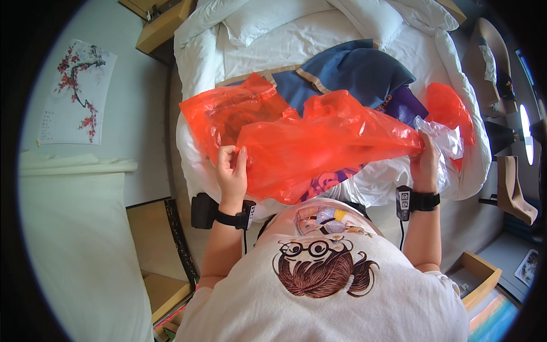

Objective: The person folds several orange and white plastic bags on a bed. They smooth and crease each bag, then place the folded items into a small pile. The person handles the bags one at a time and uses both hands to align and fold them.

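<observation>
Red plastic bag (325, 145): stretched btwn both hands, in front of torso, over near part of bed (250, 60).
Behind it: blue cloth (359, 68) w/ tan trim, lying on white bedding (196, 51); lower part blocked from view by bag.
Upper L: more red plastic (228, 108), overlapping cloth; can't tell if same bag or separate.
R side: second red bag (450, 108), crumpled, on bed; clear plastic (447, 137) just beside R hand; purple printed piece (407, 105) btwn cloth & clear plastic.
Near edge: purple printed patch (330, 181), mostly covered by bag.
Materials: red film thin, glossy, creased, semi-see-thru; cloth matte, folded; bedding soft, puffy, rumpled; clear plastic shiny, wrinkled.
L hand (231, 174): nearly closed, fingers curled, thumb + fingertips pinching bag's L edge.
R hand (424, 165): closed on bag's R end; fingers pt. hidden.
Wrists: black straps (426, 201) w/ small boxes.
</observation>
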`<state>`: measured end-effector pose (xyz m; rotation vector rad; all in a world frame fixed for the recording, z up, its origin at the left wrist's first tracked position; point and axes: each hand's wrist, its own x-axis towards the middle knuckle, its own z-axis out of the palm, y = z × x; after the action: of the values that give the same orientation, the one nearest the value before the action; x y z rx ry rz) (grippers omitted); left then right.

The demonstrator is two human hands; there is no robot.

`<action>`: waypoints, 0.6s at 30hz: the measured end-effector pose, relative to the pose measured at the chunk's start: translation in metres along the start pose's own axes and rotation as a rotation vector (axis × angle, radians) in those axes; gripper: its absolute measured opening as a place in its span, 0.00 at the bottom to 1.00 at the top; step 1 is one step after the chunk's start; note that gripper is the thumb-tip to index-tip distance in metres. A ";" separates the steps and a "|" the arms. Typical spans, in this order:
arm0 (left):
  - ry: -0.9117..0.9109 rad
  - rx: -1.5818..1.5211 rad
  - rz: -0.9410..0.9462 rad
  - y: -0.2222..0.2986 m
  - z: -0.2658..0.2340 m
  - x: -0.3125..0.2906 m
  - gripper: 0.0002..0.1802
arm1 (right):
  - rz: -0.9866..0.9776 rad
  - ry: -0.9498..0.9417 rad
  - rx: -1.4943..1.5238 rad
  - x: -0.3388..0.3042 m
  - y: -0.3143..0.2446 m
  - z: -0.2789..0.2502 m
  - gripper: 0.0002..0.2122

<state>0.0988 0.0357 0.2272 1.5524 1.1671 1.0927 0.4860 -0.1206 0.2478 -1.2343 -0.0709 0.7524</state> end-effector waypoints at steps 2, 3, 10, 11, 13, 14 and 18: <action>-0.093 -0.290 -0.207 0.010 -0.006 0.001 0.14 | 0.049 -0.150 0.083 -0.008 -0.020 0.011 0.08; -0.127 -0.316 -0.299 0.016 -0.011 0.002 0.22 | 0.034 -0.243 0.118 -0.011 -0.031 0.013 0.08; -0.003 -0.432 -0.394 0.026 -0.012 0.009 0.24 | -0.923 -0.278 -0.804 0.000 -0.018 0.034 0.28; -0.024 -0.402 -0.355 0.026 -0.011 0.009 0.25 | -1.070 -0.290 -0.915 -0.001 -0.011 0.037 0.27; -0.026 -0.295 -0.356 0.025 -0.009 0.007 0.25 | -1.265 -0.312 -1.086 -0.007 0.000 0.046 0.25; -0.040 -0.312 -0.336 0.024 -0.009 0.006 0.24 | -1.315 -0.338 -1.155 -0.011 0.006 0.051 0.24; -0.087 -0.306 -0.322 0.022 -0.008 0.006 0.19 | -1.352 -0.407 -1.247 -0.008 0.008 0.071 0.21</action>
<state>0.0961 0.0388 0.2507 1.1207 1.0884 0.9279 0.4453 -0.0656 0.2696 -1.7094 -1.7291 -0.3952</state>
